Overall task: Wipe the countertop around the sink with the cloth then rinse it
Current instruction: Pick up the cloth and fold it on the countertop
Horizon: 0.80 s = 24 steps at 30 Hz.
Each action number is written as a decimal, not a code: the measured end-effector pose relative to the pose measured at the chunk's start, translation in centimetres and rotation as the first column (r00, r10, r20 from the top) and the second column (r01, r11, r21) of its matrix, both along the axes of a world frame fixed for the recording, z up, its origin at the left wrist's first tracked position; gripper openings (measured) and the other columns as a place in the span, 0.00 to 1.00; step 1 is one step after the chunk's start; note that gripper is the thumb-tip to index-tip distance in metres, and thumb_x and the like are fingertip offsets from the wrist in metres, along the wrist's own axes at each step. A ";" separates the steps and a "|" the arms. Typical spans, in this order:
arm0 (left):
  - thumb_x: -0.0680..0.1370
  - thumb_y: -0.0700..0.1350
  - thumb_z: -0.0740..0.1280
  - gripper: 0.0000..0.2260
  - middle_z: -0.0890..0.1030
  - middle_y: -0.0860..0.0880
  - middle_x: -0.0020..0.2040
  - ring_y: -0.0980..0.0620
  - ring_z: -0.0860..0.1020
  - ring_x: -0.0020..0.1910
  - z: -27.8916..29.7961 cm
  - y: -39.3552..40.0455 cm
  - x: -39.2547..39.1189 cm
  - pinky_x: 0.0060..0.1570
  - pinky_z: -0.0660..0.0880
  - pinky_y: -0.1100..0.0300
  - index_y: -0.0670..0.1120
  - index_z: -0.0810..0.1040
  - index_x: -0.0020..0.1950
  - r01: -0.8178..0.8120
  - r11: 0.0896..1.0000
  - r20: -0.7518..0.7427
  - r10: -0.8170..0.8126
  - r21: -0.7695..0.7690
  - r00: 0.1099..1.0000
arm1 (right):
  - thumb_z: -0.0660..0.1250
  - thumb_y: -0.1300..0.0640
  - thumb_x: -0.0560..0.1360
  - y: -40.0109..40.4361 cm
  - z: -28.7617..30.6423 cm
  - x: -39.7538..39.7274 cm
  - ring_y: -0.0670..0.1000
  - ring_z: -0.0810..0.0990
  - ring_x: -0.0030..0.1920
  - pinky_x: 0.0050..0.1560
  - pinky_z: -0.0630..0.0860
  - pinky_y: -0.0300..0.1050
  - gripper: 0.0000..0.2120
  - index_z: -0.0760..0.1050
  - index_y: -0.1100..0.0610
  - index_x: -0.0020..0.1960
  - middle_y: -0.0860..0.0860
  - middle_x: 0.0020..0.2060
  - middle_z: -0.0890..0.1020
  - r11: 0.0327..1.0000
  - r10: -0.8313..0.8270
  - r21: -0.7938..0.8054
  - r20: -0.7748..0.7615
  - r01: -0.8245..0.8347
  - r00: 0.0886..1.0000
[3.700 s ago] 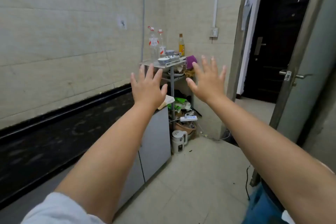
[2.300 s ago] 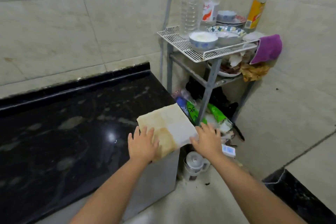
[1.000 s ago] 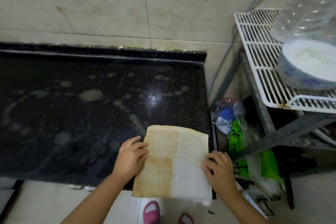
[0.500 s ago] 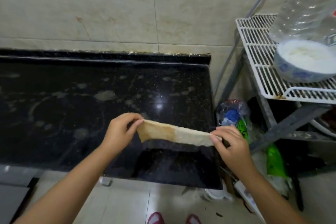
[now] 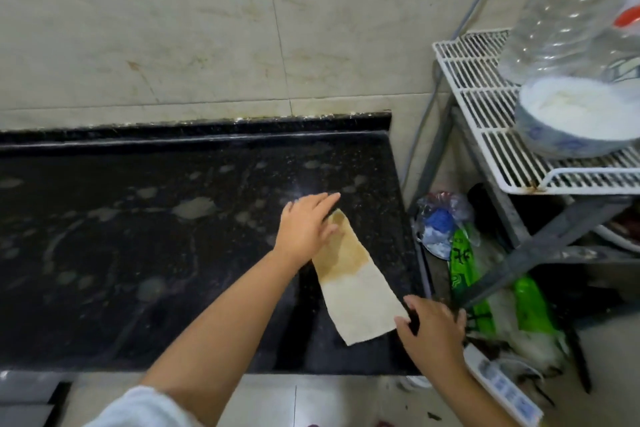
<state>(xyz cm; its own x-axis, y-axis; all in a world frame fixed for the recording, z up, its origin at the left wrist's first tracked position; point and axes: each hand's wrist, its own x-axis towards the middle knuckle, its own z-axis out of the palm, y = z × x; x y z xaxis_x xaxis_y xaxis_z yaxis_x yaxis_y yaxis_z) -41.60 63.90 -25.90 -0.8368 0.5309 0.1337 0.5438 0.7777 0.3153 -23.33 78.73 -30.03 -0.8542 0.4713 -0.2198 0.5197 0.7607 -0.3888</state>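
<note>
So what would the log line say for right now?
stage: cloth laid out, wiping not begun | cloth: folded strip on countertop | left hand: flat on far end | right hand: at near corner

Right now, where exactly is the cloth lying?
In the head view the cloth lies folded in a strip on the black countertop, near its right end, between the left hand at its far end and the right hand at its near corner.

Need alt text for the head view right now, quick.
A left hand presses the far end of a folded, half-stained cloth on a smeared black countertop; the right hand touches its near corner. A wire rack stands right.
</note>
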 end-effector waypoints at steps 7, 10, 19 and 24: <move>0.73 0.44 0.70 0.14 0.78 0.40 0.59 0.38 0.72 0.61 -6.3 -2.6 5.4 0.62 0.65 0.50 0.40 0.80 0.56 -0.110 0.987 0.220 0.081 0.120 0.972 | 0.71 0.58 0.64 2.3 -1.7 -3.5 0.60 0.82 0.40 0.45 0.77 0.58 0.08 0.82 0.58 0.42 0.53 0.37 0.83 0.976 0.210 0.095 -0.191 -0.195 0.959; 0.76 0.44 0.67 0.13 0.76 0.45 0.61 0.42 0.69 0.64 -6.7 -2.4 7.4 0.61 0.65 0.53 0.43 0.79 0.59 -0.228 0.971 0.172 0.214 0.069 0.962 | 0.65 0.57 0.73 1.8 -0.7 -6.6 0.59 0.77 0.55 0.56 0.70 0.53 0.13 0.79 0.56 0.56 0.54 0.50 0.81 0.949 0.294 0.144 -0.095 -0.279 0.951; 0.50 0.43 0.83 0.15 0.79 0.53 0.31 0.47 0.77 0.31 -6.7 -0.3 8.0 0.25 0.65 0.61 0.49 0.82 0.30 -0.325 0.945 0.087 0.327 -0.039 0.941 | 0.65 0.58 0.75 2.3 -2.5 -9.3 0.59 0.72 0.58 0.59 0.63 0.51 0.12 0.79 0.57 0.57 0.56 0.53 0.78 0.911 0.354 0.237 -0.026 -0.338 0.935; 0.53 0.40 0.83 0.12 0.79 0.52 0.31 0.46 0.78 0.34 -7.5 0.0 8.4 0.27 0.70 0.56 0.47 0.83 0.30 -0.349 0.937 0.106 0.347 0.000 0.932 | 0.81 0.65 0.53 2.7 -3.5 -9.6 0.60 0.78 0.34 0.39 0.74 0.55 0.09 0.82 0.58 0.30 0.54 0.30 0.79 0.927 0.356 0.174 -0.138 -0.331 0.924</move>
